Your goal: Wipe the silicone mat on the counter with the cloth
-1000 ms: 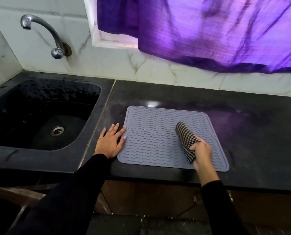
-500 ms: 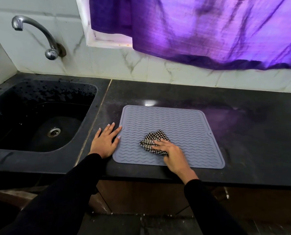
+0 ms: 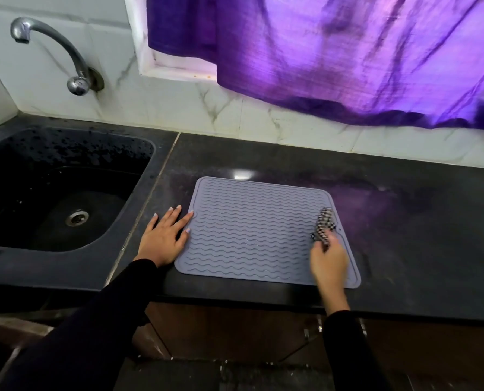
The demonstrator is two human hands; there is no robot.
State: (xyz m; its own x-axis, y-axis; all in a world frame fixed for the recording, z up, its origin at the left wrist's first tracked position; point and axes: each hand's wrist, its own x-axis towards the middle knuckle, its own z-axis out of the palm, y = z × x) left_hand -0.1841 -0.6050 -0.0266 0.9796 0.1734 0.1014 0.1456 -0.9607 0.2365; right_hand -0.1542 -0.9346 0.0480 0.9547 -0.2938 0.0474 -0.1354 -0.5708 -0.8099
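A grey silicone mat (image 3: 252, 227) with wavy ridges lies flat on the black counter (image 3: 404, 221), close to its front edge. My left hand (image 3: 164, 238) rests flat with spread fingers on the counter, fingertips touching the mat's left edge. My right hand (image 3: 329, 263), blurred by motion, grips a black-and-white checked cloth (image 3: 324, 225) against the mat near its right edge. Part of the cloth is hidden inside the hand.
A black sink (image 3: 60, 193) sits to the left, with a metal tap (image 3: 51, 52) on the tiled wall above it. A purple curtain (image 3: 348, 57) hangs over the window behind the counter. Brown cabinet fronts (image 3: 235, 334) run below the counter edge.
My right hand swept the cloth from the mat's right side to its lower middle, then back to the right edge. My left hand stayed at the mat's left edge.
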